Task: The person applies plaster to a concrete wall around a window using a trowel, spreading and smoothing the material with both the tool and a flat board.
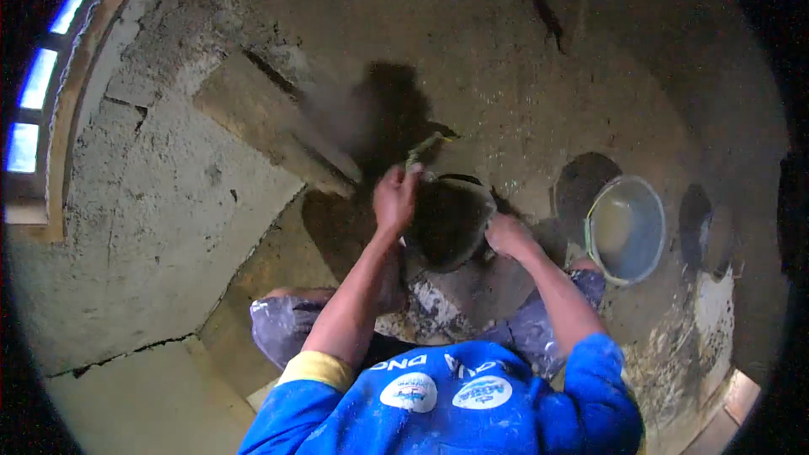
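My left hand (396, 194) is raised at the near-left rim of a dark bucket (447, 227), closed on a slim, dirty tool (425, 147) that points up and away; I cannot make out its exact kind. My right hand (508, 234) grips the bucket's right rim with curled fingers. The bucket sits between my bent knees, its inside dark, so what it holds is unclear.
A pale bucket of cloudy liquid (625, 232) stands to my right. A long board (261, 118) lies at the upper left, above rough cement slabs (168, 227). A wooden-framed window (38, 84) is at far left. Patchy plaster (712, 312) shows at lower right.
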Available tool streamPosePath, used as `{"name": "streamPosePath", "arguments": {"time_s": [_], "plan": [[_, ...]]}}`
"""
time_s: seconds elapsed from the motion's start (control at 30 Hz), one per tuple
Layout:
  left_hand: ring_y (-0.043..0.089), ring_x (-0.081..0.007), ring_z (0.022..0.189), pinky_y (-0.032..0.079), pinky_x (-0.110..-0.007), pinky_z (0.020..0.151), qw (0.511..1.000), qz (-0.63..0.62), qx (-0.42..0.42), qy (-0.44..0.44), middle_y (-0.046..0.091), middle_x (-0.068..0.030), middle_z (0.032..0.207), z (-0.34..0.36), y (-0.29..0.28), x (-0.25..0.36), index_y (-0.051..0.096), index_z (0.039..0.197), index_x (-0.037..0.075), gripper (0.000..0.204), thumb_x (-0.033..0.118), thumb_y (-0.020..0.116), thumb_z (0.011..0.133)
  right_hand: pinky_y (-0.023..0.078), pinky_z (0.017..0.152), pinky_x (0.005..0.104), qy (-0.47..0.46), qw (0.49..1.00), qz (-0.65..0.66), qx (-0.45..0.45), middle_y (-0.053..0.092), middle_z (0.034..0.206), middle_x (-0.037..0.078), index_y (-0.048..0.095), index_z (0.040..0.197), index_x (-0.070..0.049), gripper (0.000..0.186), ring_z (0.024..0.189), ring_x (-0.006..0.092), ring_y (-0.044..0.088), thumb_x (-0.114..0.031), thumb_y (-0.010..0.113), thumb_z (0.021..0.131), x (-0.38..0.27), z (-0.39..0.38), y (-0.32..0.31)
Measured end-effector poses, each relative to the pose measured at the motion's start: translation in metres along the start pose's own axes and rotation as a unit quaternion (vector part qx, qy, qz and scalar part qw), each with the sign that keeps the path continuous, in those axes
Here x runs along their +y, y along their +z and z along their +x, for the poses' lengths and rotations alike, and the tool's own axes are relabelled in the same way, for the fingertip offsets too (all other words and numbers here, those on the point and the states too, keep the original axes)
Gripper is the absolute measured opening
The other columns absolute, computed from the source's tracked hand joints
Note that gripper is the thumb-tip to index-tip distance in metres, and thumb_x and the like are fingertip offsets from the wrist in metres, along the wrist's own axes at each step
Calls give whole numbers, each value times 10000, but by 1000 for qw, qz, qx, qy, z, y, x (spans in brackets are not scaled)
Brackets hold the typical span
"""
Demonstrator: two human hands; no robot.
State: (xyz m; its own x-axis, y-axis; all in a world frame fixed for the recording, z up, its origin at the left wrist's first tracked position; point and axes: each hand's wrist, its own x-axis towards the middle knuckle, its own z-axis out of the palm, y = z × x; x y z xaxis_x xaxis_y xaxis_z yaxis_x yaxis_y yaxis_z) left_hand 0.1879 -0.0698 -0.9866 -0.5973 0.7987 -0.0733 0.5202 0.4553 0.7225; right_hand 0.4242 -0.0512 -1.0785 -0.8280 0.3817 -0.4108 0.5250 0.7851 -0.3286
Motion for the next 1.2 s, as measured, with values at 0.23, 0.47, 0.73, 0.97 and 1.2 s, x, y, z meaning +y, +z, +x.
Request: {"name": "streamPosePath", "arguments": {"time_s": [0.23, 0.47, 0.73, 0.97, 1.2], "plan": [[549, -297, 610, 417, -394, 581, 996, 7, -78, 29, 548, -187, 649, 7, -3, 12, 548, 741, 7, 459, 458, 568, 823, 501, 558, 408, 103, 909, 393, -90, 620, 734, 204, 638, 745, 35, 285, 598, 331, 597, -234, 664, 653, -44, 26, 17], [511, -287, 620, 409, -377, 609, 998, -56, -13, 22, 561, -178, 668, 19, -6, 4, 578, 781, -4, 466, 453, 529, 857, 410, 432, 218, 62, 644, 751, -132, 480, 655, -22, 515, 1039, -60, 289, 522, 46, 465, -206, 634, 819, -66, -14, -31], [550, -399, 771, 410, -443, 692, 999, 40, 29, 2, 587, -245, 792, 35, -10, -51, 590, 898, -35, 551, 498, 454, 873, 425, 429, 210, -11, 479, 841, 251, 493, 667, 2, 492, 1149, -64, 344, 517, 61, 475, -233, 529, 852, -39, -66, -194], [541, -390, 701, 406, -442, 643, 997, -53, 47, -41, 563, -243, 733, 22, -16, -7, 577, 815, -23, 489, 462, 525, 852, 447, 515, 243, -98, 368, 576, 724, 500, 733, 44, 422, 1135, -44, 333, 561, 100, 503, -166, 554, 855, 3, -78, -381], [537, -397, 696, 408, -437, 637, 998, -47, 36, -29, 574, -244, 751, 19, 4, -7, 571, 787, -29, 517, 484, 534, 840, 496, 660, 407, 333, 647, 77, 682, 610, 799, 198, 542, 967, -27, 171, 744, 313, 615, -99, 501, 817, 193, 27, -417]]}}
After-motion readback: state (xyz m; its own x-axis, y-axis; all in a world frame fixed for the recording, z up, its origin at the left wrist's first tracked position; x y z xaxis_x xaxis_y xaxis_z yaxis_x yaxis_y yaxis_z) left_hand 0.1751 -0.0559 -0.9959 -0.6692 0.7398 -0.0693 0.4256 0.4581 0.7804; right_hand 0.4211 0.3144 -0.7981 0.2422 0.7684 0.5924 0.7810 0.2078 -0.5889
